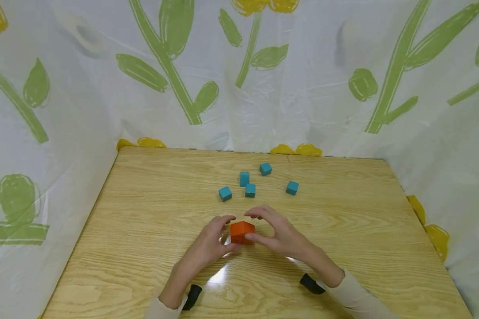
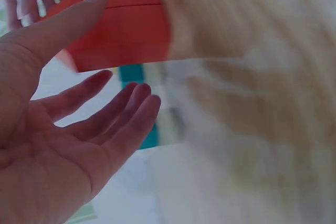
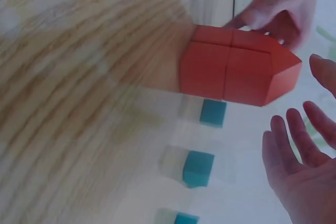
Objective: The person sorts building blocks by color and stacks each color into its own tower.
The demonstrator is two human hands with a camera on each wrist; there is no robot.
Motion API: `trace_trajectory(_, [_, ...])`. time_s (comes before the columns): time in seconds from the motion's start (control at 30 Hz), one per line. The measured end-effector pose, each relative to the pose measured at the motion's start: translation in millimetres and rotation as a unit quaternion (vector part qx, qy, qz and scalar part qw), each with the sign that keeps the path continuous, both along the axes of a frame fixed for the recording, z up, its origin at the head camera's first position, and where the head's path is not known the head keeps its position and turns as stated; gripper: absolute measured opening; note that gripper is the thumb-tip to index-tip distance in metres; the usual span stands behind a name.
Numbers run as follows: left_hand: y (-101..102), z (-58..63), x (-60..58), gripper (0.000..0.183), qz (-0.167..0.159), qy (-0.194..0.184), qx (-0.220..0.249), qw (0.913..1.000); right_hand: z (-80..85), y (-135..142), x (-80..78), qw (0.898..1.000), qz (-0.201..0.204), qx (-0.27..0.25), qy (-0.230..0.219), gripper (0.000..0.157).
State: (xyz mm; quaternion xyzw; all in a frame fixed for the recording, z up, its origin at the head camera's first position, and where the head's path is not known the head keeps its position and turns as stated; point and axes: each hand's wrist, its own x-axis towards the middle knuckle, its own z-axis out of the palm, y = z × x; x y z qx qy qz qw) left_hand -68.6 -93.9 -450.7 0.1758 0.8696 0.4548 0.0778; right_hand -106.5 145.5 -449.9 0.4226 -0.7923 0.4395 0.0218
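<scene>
Between my two hands stands a small stack of orange-red blocks (image 1: 242, 231) with a peaked top. Seams between its pieces show in the right wrist view, where the stack (image 3: 226, 72) appears sideways. My left hand (image 1: 209, 243) curves loosely around its left side, with a gap between thumb and fingers. In the left wrist view, the left thumb overlaps the red blocks (image 2: 136, 30), while the other fingers are spread apart from them. On the other side, my right hand (image 1: 285, 237) is held loosely, its thumb overlapping the stack's right edge in the head view. Its fingers (image 3: 299, 140) show off the peak.
Several teal-blue cubes lie beyond the stack, among them a left one (image 1: 225, 193), a middle one (image 1: 250, 191) and a right one (image 1: 292, 188). The wooden table (image 1: 143, 199) is bordered by a white curtain (image 1: 311, 97) with printed flowers.
</scene>
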Motion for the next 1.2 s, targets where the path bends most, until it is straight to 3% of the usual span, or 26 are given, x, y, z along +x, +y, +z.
trace_trajectory(0.17, [0, 20.7, 3.7, 0.069, 0.010, 0.011, -0.005, 0.9999, 7.9, 6, 0.4, 1.000, -0.005, -0.001, 0.002, 0.049])
trace_trajectory(0.37, [8, 42.2, 4.5, 0.064, 0.007, 0.059, -0.026, 0.9979, 19.4, 14, 1.9, 1.000, -0.017, -0.002, 0.000, 0.046])
trace_trajectory(0.6, [26, 62.0, 1.7, 0.050, 0.001, 0.088, 0.011, 0.9960, 26.8, 25, -0.2, 0.999, -0.035, -0.007, 0.011, 0.041])
trace_trajectory(0.83, [49, 64.2, -6.0, 0.041, -0.005, 0.131, 0.034, 0.9908, 32.7, 41, -1.7, 0.998, -0.059, -0.009, 0.018, 0.040])
trace_trajectory(1.2, [91, 64.0, -13.7, 0.037, -0.010, 0.136, 0.033, 0.9902, 37.5, 71, -10.0, 0.993, -0.111, 0.002, 0.045, 0.039])
